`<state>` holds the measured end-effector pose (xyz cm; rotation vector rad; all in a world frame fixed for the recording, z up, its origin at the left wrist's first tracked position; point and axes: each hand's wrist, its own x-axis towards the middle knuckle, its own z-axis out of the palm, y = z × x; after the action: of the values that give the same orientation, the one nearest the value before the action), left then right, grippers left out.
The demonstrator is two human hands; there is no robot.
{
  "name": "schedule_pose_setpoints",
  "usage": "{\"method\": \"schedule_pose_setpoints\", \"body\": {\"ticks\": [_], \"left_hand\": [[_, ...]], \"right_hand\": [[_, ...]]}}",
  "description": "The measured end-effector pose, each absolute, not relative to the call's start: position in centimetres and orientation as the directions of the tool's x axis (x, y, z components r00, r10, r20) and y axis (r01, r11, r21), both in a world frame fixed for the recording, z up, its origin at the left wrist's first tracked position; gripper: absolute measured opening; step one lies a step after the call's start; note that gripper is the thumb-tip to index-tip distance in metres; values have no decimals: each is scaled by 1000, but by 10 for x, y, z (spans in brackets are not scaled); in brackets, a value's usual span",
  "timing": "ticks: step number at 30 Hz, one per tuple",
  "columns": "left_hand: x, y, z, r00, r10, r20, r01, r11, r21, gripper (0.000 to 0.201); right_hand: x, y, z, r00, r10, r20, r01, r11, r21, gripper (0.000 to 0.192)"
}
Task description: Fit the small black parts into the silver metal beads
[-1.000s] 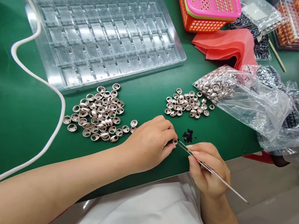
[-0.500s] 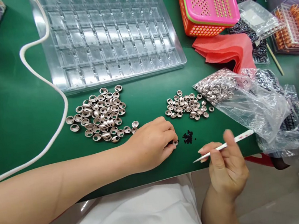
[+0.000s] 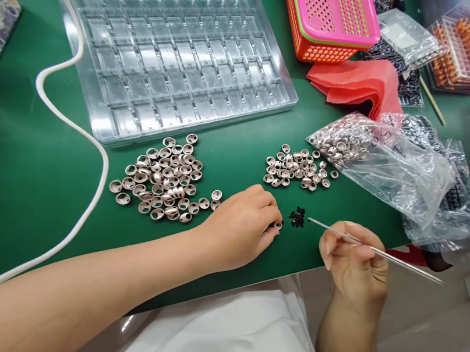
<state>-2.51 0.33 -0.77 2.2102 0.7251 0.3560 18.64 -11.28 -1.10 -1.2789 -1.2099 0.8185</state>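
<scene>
Your left hand (image 3: 242, 225) pinches a small metal cup (image 3: 276, 225) to steady it; your right hand (image 3: 354, 267), at four o'clock, grips a thin pick (image 3: 374, 250) aimed at the black beads (image 3: 298, 217).

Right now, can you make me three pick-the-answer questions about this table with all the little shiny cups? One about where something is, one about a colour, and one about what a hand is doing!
1. Where is the little heap of black bits?
A. Inside the clear tray
B. On the green table, between the two hands
C. In the pink basket

2. What colour is the folded cloth beside the basket?
A. Blue
B. Yellow
C. Red

3. What is the right hand doing?
A. Holding a thin metal tool
B. Lying flat and empty
C. Lifting the plastic bag

Answers:
1 B, the bits lie on the table just right of the left hand.
2 C, the cloth is red.
3 A, the fingers grip the thin metal tool, its tip pointing at the bits.
</scene>
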Motion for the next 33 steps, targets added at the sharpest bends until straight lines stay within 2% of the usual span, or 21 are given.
{"method": "schedule_pose_setpoints", "body": {"ticks": [4,13,23,33], "left_hand": [[-24,2,-8,794,606,32,391,-551,738,9],[-24,-3,-10,771,630,90,396,-586,707,7],[-22,-5,-10,764,638,94,407,-589,698,6],[-22,-3,-11,768,633,99,401,-595,697,6]], "right_hand": [[182,-113,-12,214,951,224,285,158,-945,25],[162,-120,-7,304,944,131,348,18,-937,17],[150,-129,-20,396,859,325,681,-37,-732,14],[143,-120,-18,412,834,368,706,-37,-707,6]]}}
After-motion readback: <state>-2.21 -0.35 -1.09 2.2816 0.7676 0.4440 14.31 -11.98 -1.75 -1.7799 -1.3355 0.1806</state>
